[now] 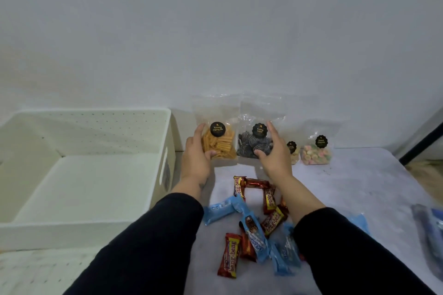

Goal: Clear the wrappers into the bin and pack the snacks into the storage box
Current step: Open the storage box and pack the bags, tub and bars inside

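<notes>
Your left hand [195,154] has its fingers curled round the left edge of the clear pouch of orange sticks [217,143], thumb hooked at the bottom front corner; your right hand [273,153] clasps the clear pouch of dark striped crisps [251,146], fingers up its right side and thumb across the lower front. Both pouches stand upright against the wall at twelve o'clock, long axes vertical, sealed tops up, touching side by side. Each carries a round black sticker: the left one reads roughly "Kentang Jagung", the right one "Kuping Gajah"; the smaller print is too blurred to read. At one to two o'clock stand two more clear pouches, a half-hidden pale one [293,153] just behind your right hand and one of pastel sweets [316,153], their stickers unreadable. At six o'clock, between your black sleeves, lies a loose heap of red "beng-beng" bars [229,255] and light blue wrapped bars [220,210], pointing every which way. The white storage box [165,151], its walls dotted with small holes, sits open at nine to ten o'clock, just beside your left wrist.
</notes>
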